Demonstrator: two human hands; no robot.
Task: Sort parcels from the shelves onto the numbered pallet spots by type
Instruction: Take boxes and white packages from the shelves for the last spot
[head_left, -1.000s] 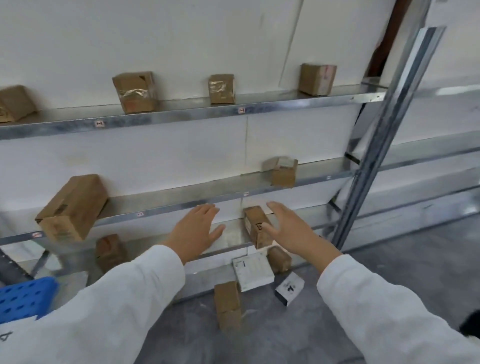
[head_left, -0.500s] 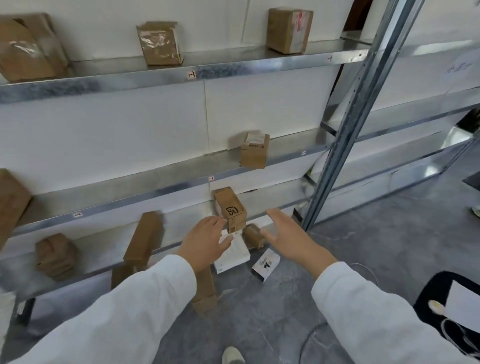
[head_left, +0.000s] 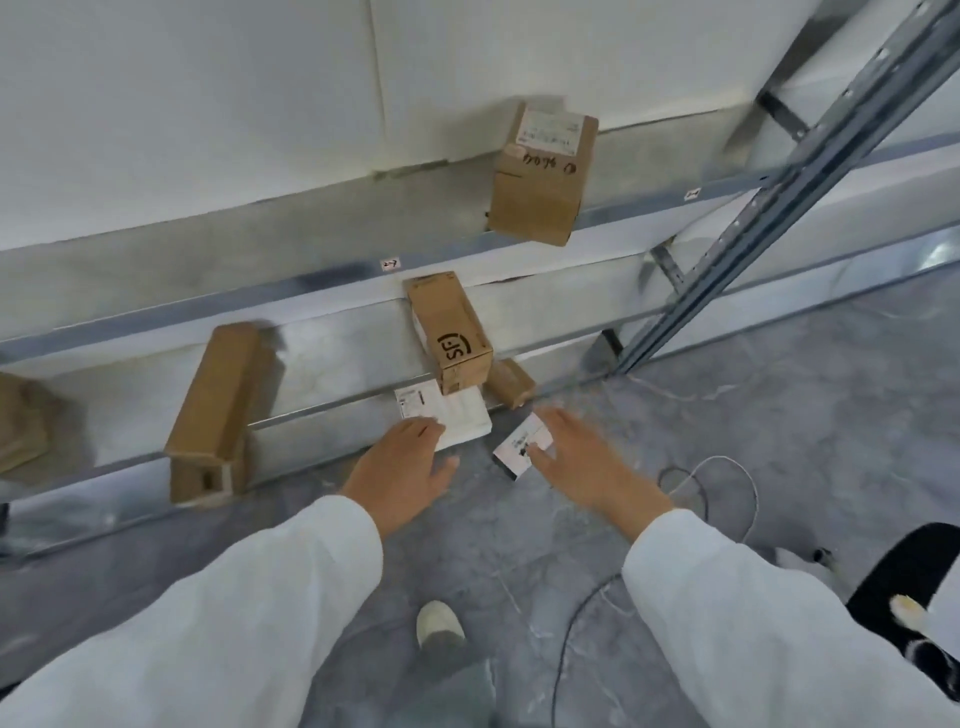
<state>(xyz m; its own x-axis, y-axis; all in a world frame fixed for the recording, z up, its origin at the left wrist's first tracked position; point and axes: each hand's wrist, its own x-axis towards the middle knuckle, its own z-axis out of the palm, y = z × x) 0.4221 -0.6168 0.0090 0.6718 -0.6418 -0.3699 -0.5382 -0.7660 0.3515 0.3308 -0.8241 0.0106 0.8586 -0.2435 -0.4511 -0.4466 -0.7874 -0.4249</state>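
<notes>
1. Two hands reach down toward the grey floor (head_left: 779, 415) at the foot of the metal shelves (head_left: 322, 280); both are spread and hold nothing.
2. The left hand (head_left: 402, 467) has its fingertips over the near edge of a white flat parcel (head_left: 457, 415).
3. The right hand (head_left: 582, 457) overlaps a small white labelled box (head_left: 519, 447).
4. A brown SF carton (head_left: 452, 332) rests on the lowest shelf's front edge, above the white parcel.
5. A larger brown carton (head_left: 540, 176) sits one shelf up.
</notes>
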